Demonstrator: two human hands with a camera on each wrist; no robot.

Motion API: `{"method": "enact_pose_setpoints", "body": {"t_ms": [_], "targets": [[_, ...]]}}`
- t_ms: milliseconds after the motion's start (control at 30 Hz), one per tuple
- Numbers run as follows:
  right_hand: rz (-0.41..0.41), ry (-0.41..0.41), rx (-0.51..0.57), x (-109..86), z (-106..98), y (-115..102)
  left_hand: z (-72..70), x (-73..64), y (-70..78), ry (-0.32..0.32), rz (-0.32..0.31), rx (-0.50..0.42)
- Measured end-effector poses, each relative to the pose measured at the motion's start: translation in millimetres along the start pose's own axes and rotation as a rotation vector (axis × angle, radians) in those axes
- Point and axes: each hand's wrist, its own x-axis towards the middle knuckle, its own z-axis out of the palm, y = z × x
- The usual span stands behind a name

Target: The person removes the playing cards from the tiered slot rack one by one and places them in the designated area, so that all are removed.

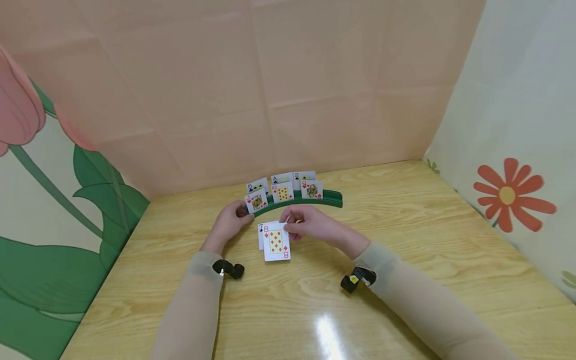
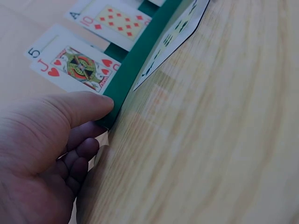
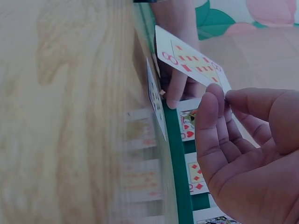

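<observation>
My left hand [image 1: 228, 224] grips the left end of a curved green card holder [image 1: 332, 200], its thumb on the front edge. My right hand [image 1: 313, 225] pinches the eight of diamonds [image 1: 276, 245] by an upper corner, tilted above the table in front of the holder. Partly hidden behind it is a black-suit seven [image 1: 260, 242], low at the tabletop. In the holder's front row stand the jack of hearts [image 1: 256, 201], ten of diamonds [image 1: 282, 193] and a red queen [image 1: 312, 190]. Behind them show a black five [image 1: 257, 185], ace [image 1: 282, 177] and two [image 1: 304, 175].
The wooden table [image 1: 279, 310] runs back to a pink cloth wall [image 1: 270, 100]. Flower-patterned cloths hang at left and right. Each wrist wears a black strap with a small camera, such as the left strap camera [image 1: 235, 271].
</observation>
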Motion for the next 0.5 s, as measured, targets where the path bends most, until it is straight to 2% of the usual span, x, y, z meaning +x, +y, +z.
{"method": "enact_pose_setpoints", "body": {"t_ms": [300, 500], "targets": [[0.040, -0.058, 0.045, 1.0, 12, 5, 0.2, -1.6, 1.7, 0.003, -0.003, -0.013], [0.081, -0.089, 0.023, 0.2, 18, 6, -0.2, -0.9, 1.5, 0.000, 0.000, -0.019]]}}
